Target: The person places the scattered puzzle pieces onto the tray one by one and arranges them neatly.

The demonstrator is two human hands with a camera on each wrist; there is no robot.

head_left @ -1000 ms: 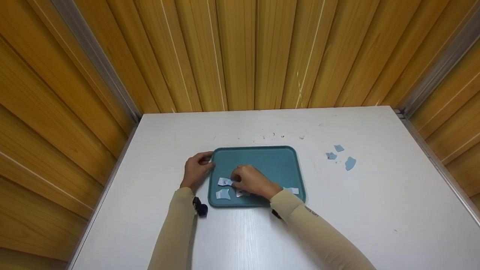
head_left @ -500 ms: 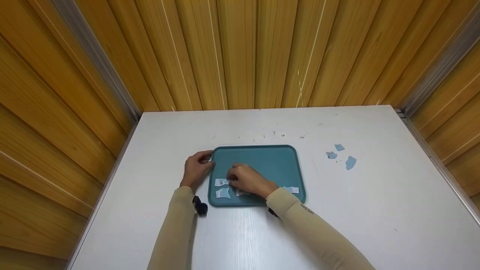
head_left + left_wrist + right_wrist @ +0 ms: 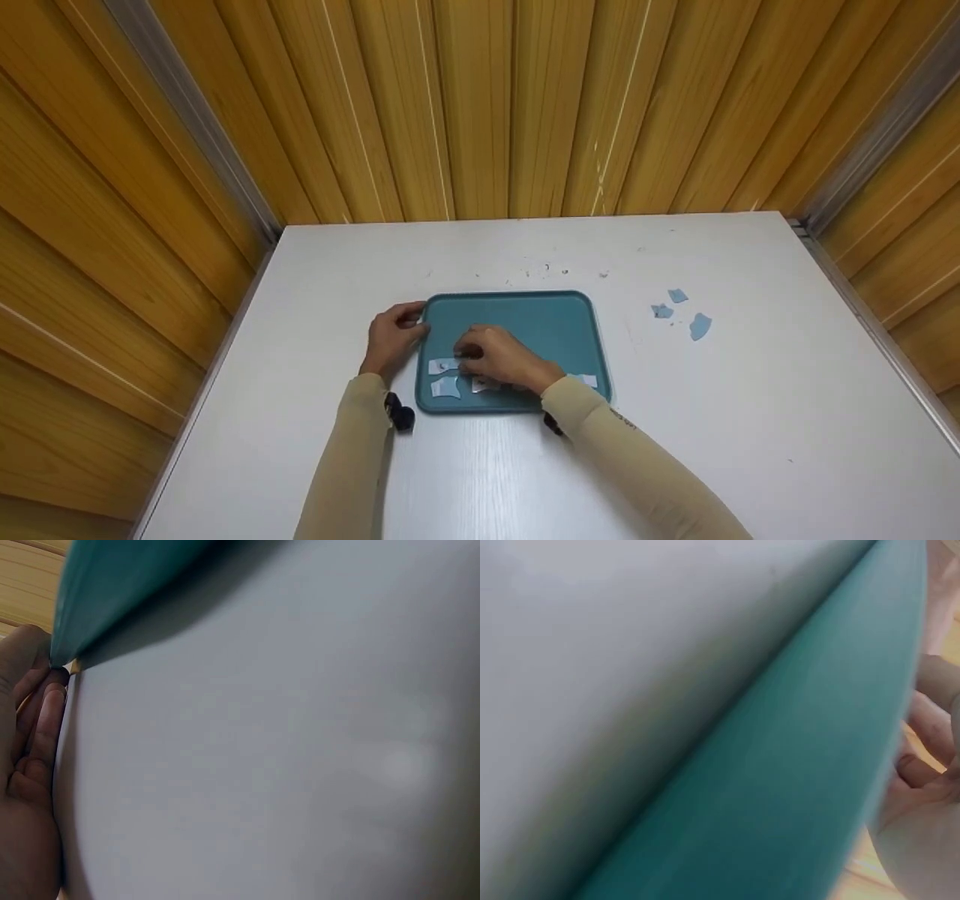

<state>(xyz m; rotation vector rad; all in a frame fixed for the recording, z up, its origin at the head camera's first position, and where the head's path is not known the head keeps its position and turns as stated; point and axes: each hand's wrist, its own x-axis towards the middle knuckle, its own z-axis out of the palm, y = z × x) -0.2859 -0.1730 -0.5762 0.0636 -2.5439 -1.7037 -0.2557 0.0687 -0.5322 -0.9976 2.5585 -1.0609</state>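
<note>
My left hand (image 3: 392,339) is at the left rim of a teal tray (image 3: 525,313), with thumb and fingers against it; the left wrist view shows that hand's curled fingers (image 3: 46,716) at the tray's edge. My right hand (image 3: 504,355) is over the lower left of the tray, thumb and index finger slightly parted. Its thumb is at the right end of a flat white-and-pale-blue scrap (image 3: 441,366), like torn paper. Below lies a similar scrap (image 3: 446,387), and a printed scrap (image 3: 484,385) is partly under the hand. Another scrap (image 3: 587,380) shows beside the right wrist.
Three loose pale blue scraps lie right of the tray on the white table (image 3: 750,390): a small one (image 3: 677,295), a jagged one (image 3: 662,310) and a larger curved one (image 3: 700,326). Small dark specks dot the table behind the tray. Wood-look panels (image 3: 480,112) enclose the back and sides.
The scrap under my right hand has shifted slightly left on the tray. The right thumb and index finger have parted a little. My left hand has stayed at the rim.
</note>
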